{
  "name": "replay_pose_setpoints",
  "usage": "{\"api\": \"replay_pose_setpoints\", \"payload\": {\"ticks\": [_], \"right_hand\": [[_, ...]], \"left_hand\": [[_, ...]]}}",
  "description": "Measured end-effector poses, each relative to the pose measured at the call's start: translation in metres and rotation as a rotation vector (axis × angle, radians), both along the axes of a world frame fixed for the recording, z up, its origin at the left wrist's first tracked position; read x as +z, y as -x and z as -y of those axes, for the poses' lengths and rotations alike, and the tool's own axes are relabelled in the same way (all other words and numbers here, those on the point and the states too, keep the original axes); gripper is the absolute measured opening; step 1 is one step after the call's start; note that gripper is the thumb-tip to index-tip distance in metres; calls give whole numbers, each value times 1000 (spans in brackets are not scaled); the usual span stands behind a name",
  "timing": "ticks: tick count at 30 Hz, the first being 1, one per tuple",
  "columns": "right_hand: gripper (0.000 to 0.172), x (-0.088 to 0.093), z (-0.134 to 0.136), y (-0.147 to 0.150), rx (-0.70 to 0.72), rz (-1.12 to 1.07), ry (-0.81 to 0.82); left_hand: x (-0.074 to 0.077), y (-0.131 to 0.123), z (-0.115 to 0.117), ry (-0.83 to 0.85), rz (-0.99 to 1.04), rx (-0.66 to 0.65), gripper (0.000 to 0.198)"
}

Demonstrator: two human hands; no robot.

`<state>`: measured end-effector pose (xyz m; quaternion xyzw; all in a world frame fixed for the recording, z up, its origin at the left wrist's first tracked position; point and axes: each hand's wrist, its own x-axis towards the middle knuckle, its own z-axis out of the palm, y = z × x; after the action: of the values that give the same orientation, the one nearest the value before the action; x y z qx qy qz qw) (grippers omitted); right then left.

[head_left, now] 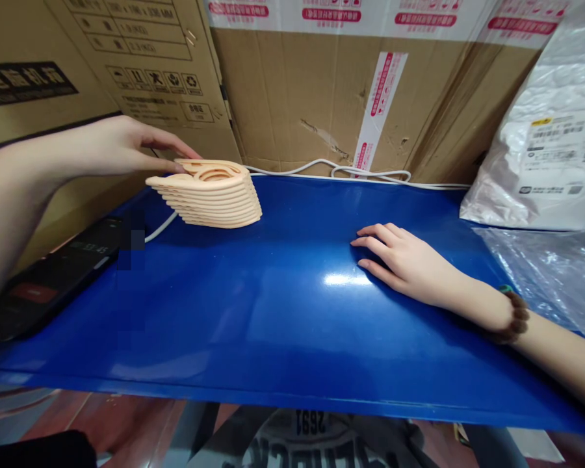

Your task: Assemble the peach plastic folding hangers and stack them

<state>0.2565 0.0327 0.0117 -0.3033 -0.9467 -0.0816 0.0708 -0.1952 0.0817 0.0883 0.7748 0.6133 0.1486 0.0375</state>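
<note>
A stack of thin, peach-coloured curved pieces (214,195) leans to one side at the back left of the blue table (273,312). My left hand (131,146) reaches in from the left, with its thumb and fingertips at the stack's upper left edge. The fingers are pressed around the top of the stack there, and part of the contact is hidden. Over the right half of the table, my right hand (400,260) is palm down with its fingers apart and nothing in them. A brown beaded bracelet (515,318) circles the right wrist.
A phone (63,279) lies at the left edge. Cardboard boxes (292,97) stand along the back and left. A white cable (312,168) runs along the back edge. At the right are a white plastic parcel (541,149) and a clear plastic bag (556,273).
</note>
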Motion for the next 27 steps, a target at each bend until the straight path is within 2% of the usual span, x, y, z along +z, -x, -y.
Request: {"api": "replay_pose_setpoints", "payload": {"ticks": [7, 17, 21, 24, 27], "right_hand": [[38, 1, 0, 0, 1, -2, -6], [36, 0, 1, 0, 8, -15, 5], [37, 0, 1, 0, 7, -5, -4], [36, 2, 1, 0, 7, 3, -5], [37, 3, 1, 1, 6, 8, -4]], "left_hand": [[6, -4, 0, 38, -21, 39, 94], [1, 8, -9, 43, -81, 16, 111], [5, 11, -6, 11, -124, -6, 114], [16, -9, 10, -179, -181, 44, 104], [24, -54, 36, -385, -179, 54, 82]]}}
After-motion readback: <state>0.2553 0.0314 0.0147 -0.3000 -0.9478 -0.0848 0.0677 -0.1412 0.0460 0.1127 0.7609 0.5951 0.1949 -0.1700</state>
